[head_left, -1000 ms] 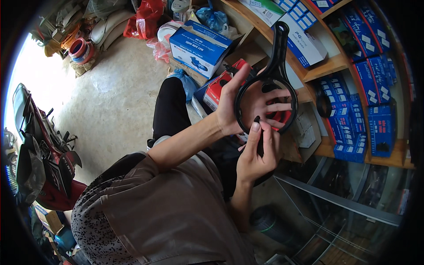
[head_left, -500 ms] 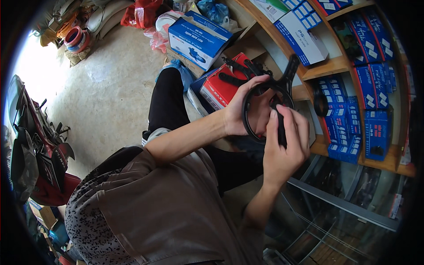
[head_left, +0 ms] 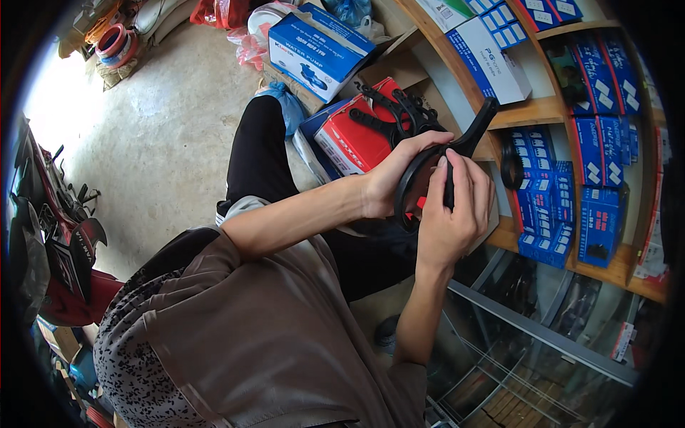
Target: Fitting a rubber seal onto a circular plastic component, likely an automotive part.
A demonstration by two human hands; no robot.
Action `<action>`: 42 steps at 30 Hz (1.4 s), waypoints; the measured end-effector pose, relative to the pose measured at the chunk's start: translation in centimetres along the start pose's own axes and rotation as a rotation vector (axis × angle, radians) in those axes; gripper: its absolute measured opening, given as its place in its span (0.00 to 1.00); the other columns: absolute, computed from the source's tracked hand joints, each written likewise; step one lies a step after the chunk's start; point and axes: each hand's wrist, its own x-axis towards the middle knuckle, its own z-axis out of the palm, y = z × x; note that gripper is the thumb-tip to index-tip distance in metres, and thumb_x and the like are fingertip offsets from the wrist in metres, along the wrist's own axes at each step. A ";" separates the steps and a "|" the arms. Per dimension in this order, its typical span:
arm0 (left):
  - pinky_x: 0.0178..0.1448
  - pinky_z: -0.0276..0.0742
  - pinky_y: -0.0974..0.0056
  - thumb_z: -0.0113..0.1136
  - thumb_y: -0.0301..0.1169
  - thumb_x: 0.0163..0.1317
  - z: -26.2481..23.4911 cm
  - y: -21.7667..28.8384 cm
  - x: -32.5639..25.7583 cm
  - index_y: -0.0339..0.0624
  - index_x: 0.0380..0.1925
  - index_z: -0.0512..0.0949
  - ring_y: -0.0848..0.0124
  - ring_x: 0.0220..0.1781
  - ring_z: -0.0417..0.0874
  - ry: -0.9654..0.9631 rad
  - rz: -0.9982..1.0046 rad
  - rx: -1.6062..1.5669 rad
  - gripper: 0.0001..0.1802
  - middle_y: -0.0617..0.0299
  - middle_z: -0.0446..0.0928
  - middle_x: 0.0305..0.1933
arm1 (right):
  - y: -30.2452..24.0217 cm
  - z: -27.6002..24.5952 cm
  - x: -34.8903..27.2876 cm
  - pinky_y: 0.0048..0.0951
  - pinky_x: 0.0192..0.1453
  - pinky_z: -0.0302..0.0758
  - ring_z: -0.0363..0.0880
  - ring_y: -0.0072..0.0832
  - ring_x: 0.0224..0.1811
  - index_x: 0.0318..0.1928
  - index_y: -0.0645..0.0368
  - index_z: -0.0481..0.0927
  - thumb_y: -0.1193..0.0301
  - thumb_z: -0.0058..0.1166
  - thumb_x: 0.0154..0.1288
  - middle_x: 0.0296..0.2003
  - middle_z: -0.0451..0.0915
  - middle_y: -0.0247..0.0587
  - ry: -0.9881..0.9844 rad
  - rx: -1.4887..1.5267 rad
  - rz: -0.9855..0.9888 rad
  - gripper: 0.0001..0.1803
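"Both hands are occupied on my feed: the left hand [head_left: 392,177] cups a black ring-headed tool [head_left: 477,130], and the right hand [head_left: 458,215] has thumb and fingertips pinched narrow on a slim dark piece [head_left: 449,191] at the ring's right side."

"Where does the tool sit?"

"Ahead of the torso, tilted, its handle pointing far and right toward the wooden shelf [head_left: 529,114]. I see more black handled pieces [head_left: 407,112] lying on the red box [head_left: 346,143], to the far left of it."

"Which step do you make it?"

"Close fingertip work, I judge: left supports, right works the piece. Whether piece and ring are joined I cannot tell; fingers hide the contact."

"And the next move?"

"It calls for a steady left hold and small, measured pressure from the right thumb, I'd say, without twisting the ring."
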 end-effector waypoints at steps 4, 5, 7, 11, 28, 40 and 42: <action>0.48 0.77 0.62 0.56 0.59 0.73 -0.1 0.0 0.2 0.52 0.38 0.82 0.70 0.42 0.82 0.052 0.010 0.060 0.23 0.66 0.83 0.39 | 0.4 0.1 -0.4 0.40 0.47 0.81 0.85 0.42 0.42 0.49 0.63 0.87 0.79 0.68 0.66 0.44 0.85 0.44 0.004 0.103 0.025 0.12; 0.47 0.76 0.62 0.56 0.59 0.73 0.0 -0.1 0.3 0.52 0.38 0.83 0.72 0.41 0.81 0.088 0.013 0.061 0.23 0.66 0.83 0.38 | 0.4 0.1 -0.5 0.40 0.47 0.81 0.85 0.42 0.43 0.50 0.62 0.87 0.78 0.69 0.67 0.44 0.86 0.44 -0.003 0.156 0.050 0.11; 0.46 0.75 0.63 0.56 0.59 0.73 0.7 0.0 -0.1 0.52 0.38 0.83 0.73 0.41 0.80 0.102 0.023 0.096 0.23 0.67 0.82 0.38 | 0.4 0.4 -1.2 0.40 0.47 0.81 0.86 0.41 0.43 0.50 0.63 0.87 0.77 0.68 0.68 0.44 0.86 0.45 0.004 0.241 0.225 0.11; 0.44 0.72 0.65 0.56 0.58 0.74 0.8 -0.2 0.1 0.53 0.37 0.83 0.76 0.40 0.78 0.155 0.035 0.121 0.22 0.70 0.81 0.37 | 0.8 0.2 -1.5 0.41 0.47 0.81 0.86 0.40 0.43 0.51 0.63 0.86 0.74 0.66 0.72 0.44 0.85 0.46 -0.021 0.280 0.336 0.10; 0.60 0.78 0.65 0.54 0.52 0.77 1.9 -0.3 0.9 0.38 0.54 0.80 0.73 0.51 0.82 0.268 0.319 0.264 0.26 0.62 0.81 0.49 | -1.5 0.7 -1.6 0.38 0.38 0.77 0.85 0.41 0.37 0.48 0.66 0.85 0.76 0.61 0.74 0.38 0.83 0.46 0.048 0.318 0.300 0.07; 0.63 0.76 0.46 0.54 0.59 0.71 2.0 1.1 1.0 0.50 0.54 0.76 0.52 0.62 0.79 0.145 0.452 0.257 0.27 0.53 0.76 0.62 | -2.7 -0.2 -2.1 0.36 0.41 0.79 0.85 0.36 0.36 0.46 0.67 0.88 0.78 0.67 0.69 0.36 0.84 0.44 -0.045 0.331 0.206 0.07; 0.59 0.80 0.43 0.53 0.63 0.70 1.9 1.5 0.6 0.53 0.53 0.78 0.45 0.61 0.79 0.187 0.395 0.233 0.29 0.51 0.76 0.63 | -2.6 -0.9 -2.3 0.35 0.41 0.79 0.85 0.35 0.36 0.46 0.67 0.88 0.78 0.68 0.69 0.36 0.84 0.44 -0.060 0.364 0.198 0.08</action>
